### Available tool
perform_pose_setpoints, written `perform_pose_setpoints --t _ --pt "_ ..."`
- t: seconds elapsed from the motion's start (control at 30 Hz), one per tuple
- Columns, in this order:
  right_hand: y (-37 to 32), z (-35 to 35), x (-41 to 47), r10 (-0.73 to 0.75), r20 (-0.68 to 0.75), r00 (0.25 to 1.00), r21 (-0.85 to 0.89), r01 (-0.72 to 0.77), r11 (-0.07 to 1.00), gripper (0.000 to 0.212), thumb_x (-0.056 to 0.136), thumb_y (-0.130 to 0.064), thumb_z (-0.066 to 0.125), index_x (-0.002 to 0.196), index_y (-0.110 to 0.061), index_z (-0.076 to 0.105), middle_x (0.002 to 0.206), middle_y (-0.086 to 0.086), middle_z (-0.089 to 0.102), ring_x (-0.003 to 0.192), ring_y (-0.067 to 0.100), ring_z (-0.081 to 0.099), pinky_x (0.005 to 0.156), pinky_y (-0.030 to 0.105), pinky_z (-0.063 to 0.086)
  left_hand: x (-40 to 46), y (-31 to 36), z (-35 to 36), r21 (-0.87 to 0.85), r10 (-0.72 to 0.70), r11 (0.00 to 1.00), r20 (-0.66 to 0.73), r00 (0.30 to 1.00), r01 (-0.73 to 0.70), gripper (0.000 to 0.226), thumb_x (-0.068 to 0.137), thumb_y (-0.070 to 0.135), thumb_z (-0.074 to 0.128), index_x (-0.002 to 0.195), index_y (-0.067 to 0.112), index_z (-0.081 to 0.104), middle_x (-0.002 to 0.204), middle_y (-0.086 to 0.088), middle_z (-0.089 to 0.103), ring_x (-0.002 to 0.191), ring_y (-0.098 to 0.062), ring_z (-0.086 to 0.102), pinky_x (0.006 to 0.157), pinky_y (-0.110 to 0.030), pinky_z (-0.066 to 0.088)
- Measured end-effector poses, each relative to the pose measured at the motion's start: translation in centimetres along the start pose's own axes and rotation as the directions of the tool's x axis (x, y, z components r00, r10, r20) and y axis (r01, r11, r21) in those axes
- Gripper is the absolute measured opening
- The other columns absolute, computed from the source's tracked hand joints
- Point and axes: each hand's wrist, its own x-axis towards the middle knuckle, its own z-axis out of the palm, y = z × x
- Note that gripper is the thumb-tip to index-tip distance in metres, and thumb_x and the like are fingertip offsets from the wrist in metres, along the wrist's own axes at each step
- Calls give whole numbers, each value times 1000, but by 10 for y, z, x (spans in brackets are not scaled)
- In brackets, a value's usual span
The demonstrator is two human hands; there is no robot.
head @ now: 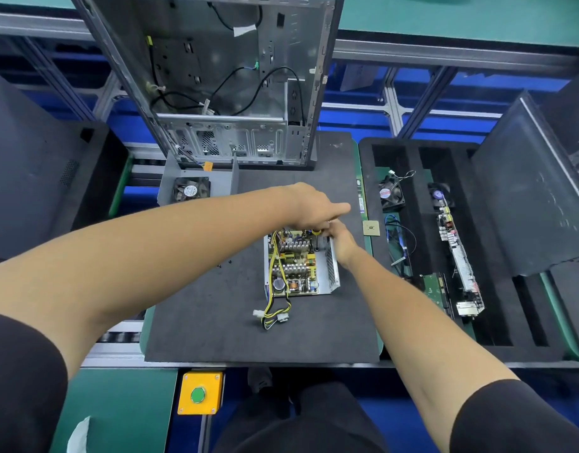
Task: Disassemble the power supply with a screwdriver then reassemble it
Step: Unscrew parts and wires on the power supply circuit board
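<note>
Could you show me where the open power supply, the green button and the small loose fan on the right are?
power supply (294, 269): head view, on its circuit board.
green button (197, 394): head view, centre of the button.
fan (391, 193): head view, on its red hub label.

— What do you see around the dark grey foam mat (216, 322)?

— Behind it you have an open bare-metal computer case (222, 80). To its right, a black slotted foam tray (412, 322) holding a small black fan (391, 193). Below its near edge, a yellow box with a green button (200, 393).
</note>
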Motion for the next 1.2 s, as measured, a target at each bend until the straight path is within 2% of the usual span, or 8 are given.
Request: perform_pose_setpoints --t 0.17,0.3,0.4,0.6,0.8,0.87,1.03,1.2 --pt "3 -2 -1 -48 -16 999 -37 47 998 27 97 -12 38 72 -18 48 68 -6 47 68 10 36 66 24 33 1 -5 -8 -120 45 992 23 999 -42 19 99 14 61 113 15 47 113 -2 50 92 -27 54 64 -37 37" --pt "5 -2 2 -48 -6 999 -23 48 999 33 101 -4 34 75 -18 50 74 -4 51 70 7 43 72 25 37 1 0 -3 -223 51 974 42 998 -41 21 97 24 66 106 16 48 106 0 50 89 -23 52 59 -34 29" --pt "-1 1 -2 -23 24 999 72 21 997 20 96 -24 42 84 -24 58 63 -15 63 61 -5 55 59 11 43 1 6 2 -133 -66 989 9 998 67 29 106 45 41 112 16 42 89 -4 55 76 -28 53 64 -37 37" --pt "1 0 0 0 11 1000 13 0 1000 26 96 -18 37 72 -17 47 55 -9 50 66 11 36 65 26 33 3 2 0 -37 -29 999 8 1000 29 13 105 24 42 110 15 34 74 -2 49 64 -28 48 57 -37 35" --pt "-1 3 -2 -14 -34 999 2 14 1000 20 88 -20 43 68 -17 43 70 -2 41 68 10 32 66 26 30 3 -4 -5 48 70 996 34 997 -72 14 104 27 53 114 22 44 110 2 52 85 -24 53 60 -37 36" --pt "2 2 3 3 -53 999 -3 -3 1000 31 96 -5 37 67 -16 43 72 -2 44 69 9 34 66 23 31 3 -5 -5 -1 77 997 46 996 -77 16 101 18 57 114 21 48 112 1 46 89 -25 54 61 -37 36" --pt "5 1 6 19 -58 998 13 -18 1000 36 102 -3 32 74 -17 49 75 -4 51 73 6 42 67 19 35 2 -3 -1 -136 70 988 24 997 -66 17 102 25 58 116 19 51 106 3 42 89 -24 54 60 -35 33" --pt "-1 4 4 39 -30 999 -5 -39 999 23 96 -14 36 76 -16 48 63 1 40 69 15 33 70 25 32 3 0 5 -74 -76 994 5 997 76 16 107 25 39 107 21 23 76 -4 43 63 -24 46 62 -42 41"
